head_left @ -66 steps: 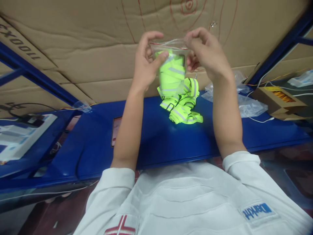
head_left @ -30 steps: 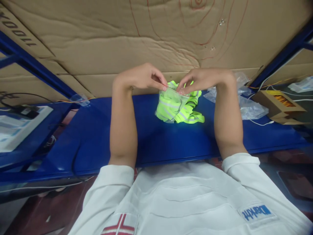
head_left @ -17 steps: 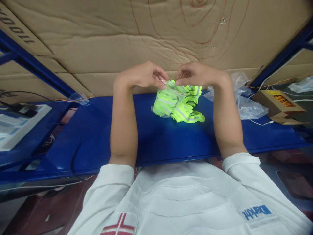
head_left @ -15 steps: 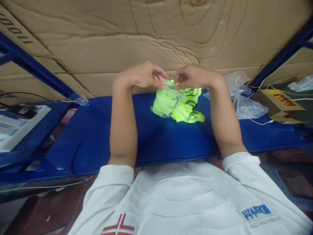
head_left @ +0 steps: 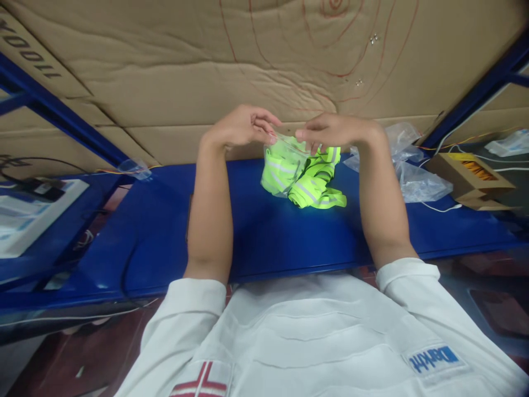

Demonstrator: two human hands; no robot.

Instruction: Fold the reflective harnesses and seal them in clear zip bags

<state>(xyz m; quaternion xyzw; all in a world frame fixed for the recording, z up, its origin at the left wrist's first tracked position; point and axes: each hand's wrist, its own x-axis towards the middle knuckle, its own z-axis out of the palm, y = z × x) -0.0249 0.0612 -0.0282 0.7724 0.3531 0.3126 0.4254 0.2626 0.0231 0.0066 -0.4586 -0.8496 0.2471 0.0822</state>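
In the head view, a clear zip bag [head_left: 276, 177] stands partly filled with neon-yellow reflective straps, its mouth toward my hands. More of the reflective strap [head_left: 316, 190] lies bunched outside the bag, on its right. My left hand [head_left: 251, 127] is closed on the left end of the bag's mouth, pinching it between thumb and fingers. At the right end of the mouth is my right hand [head_left: 333, 132], closed with thumb and fingers at the bag's edge. Its fingertips are partly hidden behind the plastic and strap.
The blue shelf [head_left: 289, 242] carries everything, with a cardboard wall [head_left: 165, 94] close behind. Crumpled clear bags [head_left: 421, 179] and a small open carton [head_left: 465, 179] sit to the right. A white cable [head_left: 442, 206] runs there. A white boxy item [head_left: 49, 215] lies at the left.
My hands have shifted slightly, and the left one is a little farther from the strap. The bag's mouth looks more stretched, and its body has moved slightly right.
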